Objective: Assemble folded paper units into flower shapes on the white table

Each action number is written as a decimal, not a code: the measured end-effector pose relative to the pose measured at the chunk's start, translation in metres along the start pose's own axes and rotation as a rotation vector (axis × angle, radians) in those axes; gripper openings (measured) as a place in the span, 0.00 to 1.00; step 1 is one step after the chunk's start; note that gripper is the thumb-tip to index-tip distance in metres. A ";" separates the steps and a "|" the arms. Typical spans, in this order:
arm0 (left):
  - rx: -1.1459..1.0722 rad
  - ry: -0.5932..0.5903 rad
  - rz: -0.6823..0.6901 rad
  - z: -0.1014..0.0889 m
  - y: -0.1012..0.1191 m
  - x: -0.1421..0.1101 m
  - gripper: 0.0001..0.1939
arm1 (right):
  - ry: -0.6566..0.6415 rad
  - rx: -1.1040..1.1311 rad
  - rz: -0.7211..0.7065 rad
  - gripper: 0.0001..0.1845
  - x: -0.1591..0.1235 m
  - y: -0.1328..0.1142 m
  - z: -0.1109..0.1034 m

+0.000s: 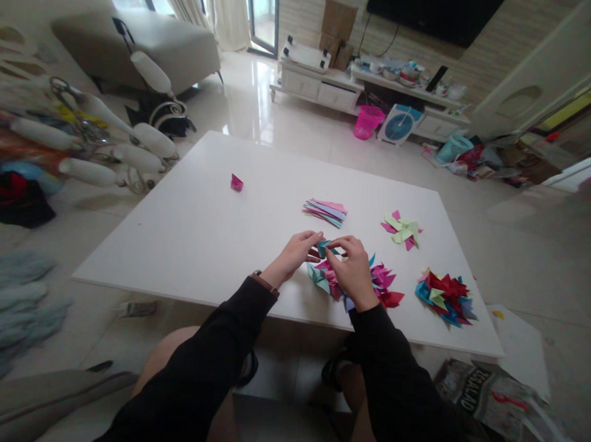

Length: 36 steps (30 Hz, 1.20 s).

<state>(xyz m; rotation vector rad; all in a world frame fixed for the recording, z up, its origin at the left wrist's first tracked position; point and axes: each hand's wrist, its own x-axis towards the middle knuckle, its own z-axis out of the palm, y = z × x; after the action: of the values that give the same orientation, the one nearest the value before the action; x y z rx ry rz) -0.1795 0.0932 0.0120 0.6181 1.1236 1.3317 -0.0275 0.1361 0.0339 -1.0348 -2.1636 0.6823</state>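
Between my two hands, over the near side of the white table, is a small teal folded paper piece. My left hand pinches its left side, and a brown strap circles that wrist. On the piece's right side, my right hand grips it with thumb and fingers. Below the hands lies a pile of folded paper pieces in pink, red, blue and mint, partly hidden by my right hand. Just beyond the hands sits a fanned stack of paper strips in pink, lilac and teal.
One magenta folded piece lies alone at the left. Toward the right are a green and pink folded paper cluster and a larger mixed-colour heap. A chandelier with white shades stands left of the table.
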 end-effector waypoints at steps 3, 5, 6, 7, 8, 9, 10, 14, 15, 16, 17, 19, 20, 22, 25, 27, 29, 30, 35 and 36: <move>0.008 -0.003 0.001 0.000 0.000 0.000 0.19 | 0.001 -0.004 -0.006 0.04 0.000 0.000 0.000; 0.013 0.000 -0.002 0.000 0.000 -0.001 0.19 | 0.003 -0.006 -0.012 0.04 0.000 0.001 0.001; 0.015 0.001 -0.003 0.000 0.000 -0.001 0.18 | 0.004 -0.007 -0.013 0.04 0.000 0.001 0.001; 0.017 0.001 -0.004 0.000 0.000 -0.001 0.18 | 0.005 -0.008 -0.013 0.04 0.000 0.001 0.001; 0.019 0.000 -0.005 0.000 0.000 -0.001 0.18 | 0.005 -0.010 -0.012 0.04 0.000 0.001 0.001; 0.022 0.000 -0.006 0.000 0.000 -0.001 0.18 | 0.004 -0.012 -0.011 0.04 0.000 0.001 0.001; 0.024 0.000 -0.006 0.000 0.000 -0.001 0.18 | 0.002 -0.014 -0.009 0.04 0.000 0.001 0.001; 0.021 0.002 -0.006 0.000 0.000 -0.002 0.19 | -0.012 -0.017 -0.010 0.04 0.000 0.000 0.000; 0.021 0.001 -0.005 0.001 0.001 -0.002 0.19 | -0.012 -0.017 -0.009 0.04 0.000 0.000 -0.001; 0.022 0.001 -0.005 0.001 0.001 -0.002 0.19 | -0.012 -0.017 -0.008 0.04 0.000 -0.001 -0.001; 0.024 0.001 -0.005 0.001 0.001 -0.002 0.19 | -0.012 -0.018 -0.006 0.04 0.000 -0.001 -0.001; 0.028 0.004 -0.007 0.001 0.001 -0.002 0.19 | -0.010 -0.018 -0.002 0.04 0.000 -0.002 -0.001; 0.029 0.007 -0.009 0.001 0.001 -0.002 0.19 | -0.009 -0.017 0.000 0.04 0.000 -0.002 -0.001; 0.030 0.009 -0.013 0.001 0.000 -0.001 0.19 | -0.007 -0.016 0.000 0.04 0.000 -0.002 -0.001; 0.034 0.005 -0.009 0.000 -0.001 -0.001 0.19 | -0.008 -0.014 -0.002 0.03 0.000 -0.001 0.000; 0.037 0.003 -0.007 0.000 -0.001 -0.001 0.19 | -0.009 -0.012 -0.003 0.03 0.000 -0.001 0.000; 0.040 0.005 -0.009 0.000 0.000 -0.001 0.19 | -0.005 -0.012 -0.002 0.03 0.000 -0.001 0.000; 0.041 0.007 -0.013 0.000 0.000 -0.001 0.19 | -0.004 -0.014 -0.001 0.03 0.000 -0.001 0.000; 0.047 0.005 -0.013 0.001 0.001 -0.002 0.18 | -0.009 -0.014 0.000 0.04 0.000 -0.001 0.000; 0.049 0.003 -0.011 0.001 0.001 -0.002 0.18 | -0.009 -0.014 -0.001 0.03 0.000 -0.001 0.000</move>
<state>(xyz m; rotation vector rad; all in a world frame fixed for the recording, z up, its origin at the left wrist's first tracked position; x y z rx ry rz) -0.1789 0.0918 0.0138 0.6446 1.1633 1.2995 -0.0281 0.1352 0.0348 -1.0401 -2.1792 0.6730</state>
